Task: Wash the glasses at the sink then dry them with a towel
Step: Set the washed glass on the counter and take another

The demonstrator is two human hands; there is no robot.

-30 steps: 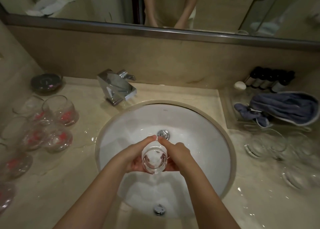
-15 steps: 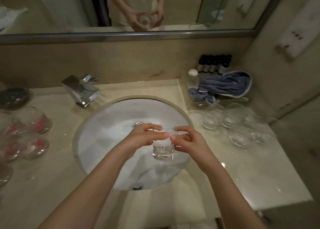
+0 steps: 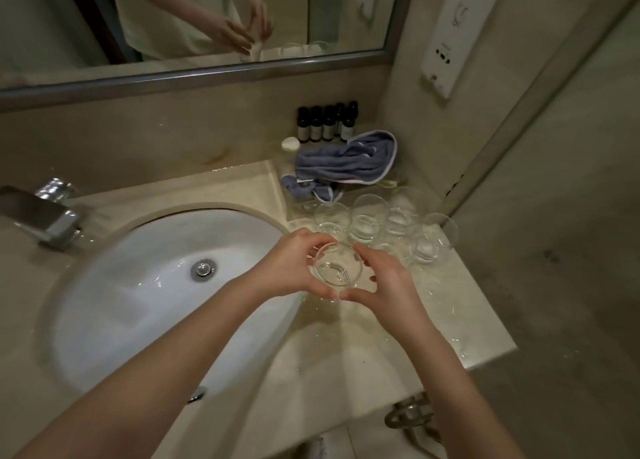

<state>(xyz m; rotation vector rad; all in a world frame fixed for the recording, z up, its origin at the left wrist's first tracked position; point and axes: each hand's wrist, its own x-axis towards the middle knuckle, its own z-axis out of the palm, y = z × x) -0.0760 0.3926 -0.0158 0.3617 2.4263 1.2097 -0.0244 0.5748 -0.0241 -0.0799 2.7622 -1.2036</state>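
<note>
A clear glass (image 3: 337, 272) stands upright between both hands, just right of the white sink (image 3: 138, 285), over the wet counter. My left hand (image 3: 294, 264) curls round its left side and my right hand (image 3: 384, 282) round its right side. Several clear glasses (image 3: 369, 221) stand in a cluster on the counter just behind it. A blue towel (image 3: 346, 162) lies bunched at the back right corner.
The chrome faucet (image 3: 45, 212) sits at the sink's back left. Small dark bottles (image 3: 325, 124) line the wall behind the towel. The counter edge (image 3: 485, 358) drops off at the right; the wall stands close behind the glasses. A mirror (image 3: 194, 18) spans the back.
Both hands carried the glass from over the sink basin to the right, to the counter beside the cluster of clear glasses. The view swung right; the red-tinted glasses on the left left the frame.
</note>
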